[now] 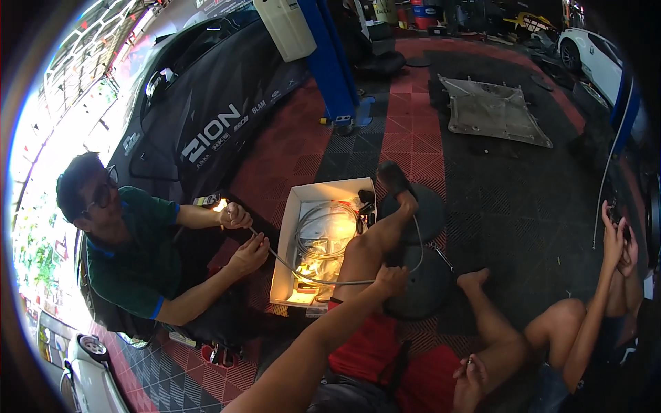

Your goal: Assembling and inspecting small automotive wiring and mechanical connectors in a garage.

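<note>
Gripping a grey cable (323,281) at centre frame, the left hand (390,281) has fingers clamped beside the white box (292,227); the right hand (469,382), lower right, rests loosely curled on the thigh.

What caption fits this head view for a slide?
Seated on garage floor tiles, left hand holds a grey cable over an open white box; a co-worker holds its other end.

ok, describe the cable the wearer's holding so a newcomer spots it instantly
Start at the open white cardboard box on the red floor tiles. A thin grey cable crosses its near end, running from the left hand to the seated person's hands; unlike the coils inside, it's stretched out.
</note>
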A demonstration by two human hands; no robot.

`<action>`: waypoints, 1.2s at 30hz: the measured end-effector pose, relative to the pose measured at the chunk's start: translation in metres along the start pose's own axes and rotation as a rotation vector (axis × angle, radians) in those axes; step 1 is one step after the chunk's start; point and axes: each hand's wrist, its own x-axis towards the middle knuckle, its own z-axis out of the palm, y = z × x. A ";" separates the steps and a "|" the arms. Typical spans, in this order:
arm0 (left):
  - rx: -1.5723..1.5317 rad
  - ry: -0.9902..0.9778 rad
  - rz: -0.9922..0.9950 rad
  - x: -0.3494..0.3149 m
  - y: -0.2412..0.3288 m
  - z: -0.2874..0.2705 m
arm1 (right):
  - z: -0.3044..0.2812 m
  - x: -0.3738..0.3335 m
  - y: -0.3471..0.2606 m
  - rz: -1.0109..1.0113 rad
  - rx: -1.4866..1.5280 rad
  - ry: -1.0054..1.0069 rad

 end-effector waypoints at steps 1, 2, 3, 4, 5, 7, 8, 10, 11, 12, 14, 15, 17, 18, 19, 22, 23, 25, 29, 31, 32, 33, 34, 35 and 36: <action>0.002 0.003 -0.002 0.005 0.000 0.005 | -0.004 -0.001 0.002 -0.001 0.002 -0.004; -0.089 0.151 -0.013 0.007 0.000 0.007 | -0.010 -0.005 0.006 -0.009 0.035 -0.023; -0.179 0.300 -0.026 0.008 -0.002 0.008 | -0.014 -0.008 0.009 -0.015 0.068 -0.046; -0.174 0.301 -0.033 0.013 -0.007 0.007 | -0.017 -0.008 0.013 -0.010 0.072 -0.052; -0.237 0.426 0.024 0.018 -0.014 0.002 | -0.020 -0.009 0.015 0.012 0.099 -0.060; -0.299 0.556 0.082 0.024 -0.021 -0.023 | -0.020 -0.006 0.015 0.031 0.124 -0.071; -0.399 0.559 0.073 0.021 -0.010 -0.048 | -0.023 -0.006 0.014 0.021 0.119 -0.044; -0.490 0.567 0.050 0.003 -0.006 -0.092 | -0.020 -0.004 0.012 0.018 0.117 -0.031; -0.487 0.673 0.047 -0.009 -0.008 -0.109 | -0.015 -0.002 0.008 0.016 0.117 -0.050; -0.486 0.782 0.043 -0.018 -0.015 -0.120 | -0.010 0.000 0.006 0.013 0.115 -0.068; -0.477 0.817 0.008 -0.030 -0.040 -0.124 | -0.005 0.002 0.004 0.017 0.086 -0.075; -0.522 0.956 0.025 -0.031 -0.052 -0.123 | -0.007 0.004 0.005 0.024 0.081 -0.070; -0.550 1.161 0.004 -0.036 -0.069 -0.125 | -0.006 0.005 0.006 0.032 0.083 -0.079; -0.533 1.227 -0.034 -0.044 -0.071 -0.137 | -0.005 0.006 0.005 0.030 0.071 -0.078; -0.540 1.189 -0.113 -0.055 -0.072 -0.147 | -0.006 0.006 0.005 0.029 0.063 -0.075; -0.612 1.438 -0.196 -0.065 -0.093 -0.159 | -0.005 0.008 0.008 0.034 0.043 -0.102; -0.640 1.440 -0.204 -0.068 -0.096 -0.164 | -0.006 0.009 0.009 0.057 0.049 -0.102; -0.550 1.472 -0.231 -0.071 -0.103 -0.166 | -0.009 0.009 0.014 0.071 0.047 -0.073; -0.740 1.503 -0.281 -0.095 -0.110 -0.175 | -0.004 0.016 0.023 0.056 0.027 -0.012; -0.752 1.500 -0.286 -0.099 -0.116 -0.164 | 0.006 0.016 0.020 0.101 0.085 -0.049; -0.717 1.459 -0.288 -0.096 -0.114 -0.156 | 0.004 0.017 0.020 0.096 0.080 -0.041; -0.681 1.420 -0.291 -0.094 -0.112 -0.148 | 0.001 0.018 0.020 0.097 0.078 -0.044; -0.690 1.417 -0.292 -0.093 -0.110 -0.140 | -0.001 0.020 0.020 0.100 0.076 -0.048; -0.670 1.385 -0.310 -0.094 -0.107 -0.133 | -0.001 0.022 0.019 0.101 0.068 -0.042; -0.651 1.354 -0.329 -0.095 -0.104 -0.124 | 0.001 0.024 0.019 0.114 0.071 -0.049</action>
